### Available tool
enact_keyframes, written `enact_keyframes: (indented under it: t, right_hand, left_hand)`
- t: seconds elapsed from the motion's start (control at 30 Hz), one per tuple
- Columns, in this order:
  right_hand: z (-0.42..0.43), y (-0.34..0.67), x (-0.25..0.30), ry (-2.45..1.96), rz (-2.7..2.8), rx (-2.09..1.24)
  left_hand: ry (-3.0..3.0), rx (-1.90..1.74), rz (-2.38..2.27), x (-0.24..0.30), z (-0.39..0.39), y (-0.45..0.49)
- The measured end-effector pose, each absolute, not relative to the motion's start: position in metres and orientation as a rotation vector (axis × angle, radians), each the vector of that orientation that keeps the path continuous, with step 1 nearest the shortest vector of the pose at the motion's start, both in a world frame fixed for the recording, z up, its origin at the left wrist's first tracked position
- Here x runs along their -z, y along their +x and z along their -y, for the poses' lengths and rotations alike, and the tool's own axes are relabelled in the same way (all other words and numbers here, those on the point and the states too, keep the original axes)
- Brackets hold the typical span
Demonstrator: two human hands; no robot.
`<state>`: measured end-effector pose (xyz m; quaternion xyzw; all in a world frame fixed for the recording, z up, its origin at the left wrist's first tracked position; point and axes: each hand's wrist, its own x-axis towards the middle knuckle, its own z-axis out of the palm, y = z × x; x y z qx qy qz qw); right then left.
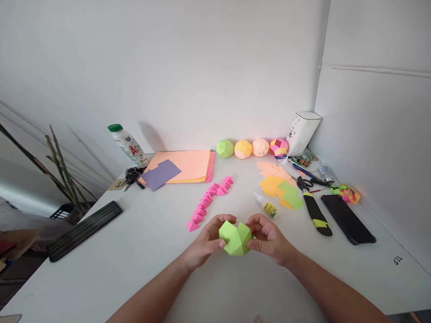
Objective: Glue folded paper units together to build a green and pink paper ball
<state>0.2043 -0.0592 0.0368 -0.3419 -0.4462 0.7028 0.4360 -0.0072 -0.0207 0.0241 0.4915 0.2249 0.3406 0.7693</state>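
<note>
A light green folded-paper polyhedron (236,242) with a notch in its upper edge is held just above the white table. On its left side, my left hand (208,240) grips it, thumb in front and fingers behind. My right hand (268,237) pinches its right side, with the fingertips partly hidden behind the paper. Just beyond the hands, a small glue bottle (270,208) with a white nozzle lies on its side. A slanting row of pink folded-paper pieces (201,210) lies ahead and to the left.
Finished paper balls, one of them green (225,148), line the wall. Coloured sheets (182,163) and a white bottle (129,146) stand left of them. On the right are paper cut-outs (273,185), a utility knife (317,214), scissors (304,183) and a phone (348,220). A dark ruler-like strip (85,229) lies left.
</note>
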Motion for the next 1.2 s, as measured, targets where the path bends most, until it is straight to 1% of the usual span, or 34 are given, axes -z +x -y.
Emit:
enact_keyframes:
  t: [0.17, 0.47, 0.63, 0.8, 0.9, 1.07, 1.2]
  right_hand:
    - [0.057, 0.205, -0.033, -0.863, 1.155, -1.718]
    - [0.054, 0.206, -0.032, -0.833, 1.165, -1.887]
    - [0.06, 0.203, -0.031, -0.887, 1.222, -1.704]
    - [0.066, 0.197, -0.032, -1.031, 1.369, -1.459]
    - [0.069, 0.192, -0.029, -1.084, 1.425, -1.371]
    - [0.072, 0.186, -0.021, -1.089, 1.445, -1.324]
    - [0.071, 0.189, -0.018, -1.005, 1.478, -1.432]
  left_hand:
    - [1.022, -0.658, -0.513, -0.027, 0.023, -0.005]
    - [0.969, -0.574, -0.502, -0.028, 0.021, -0.007]
    - [1.086, -0.823, -0.644, -0.024, 0.02, -0.004]
    - [1.178, -0.853, -0.665, -0.018, 0.022, -0.003]
    - [1.199, -0.845, -0.711, -0.016, 0.025, -0.003]
    - [1.312, -0.863, -0.644, -0.011, 0.03, -0.001]
    - [1.488, -0.837, -0.565, -0.006, 0.032, 0.004]
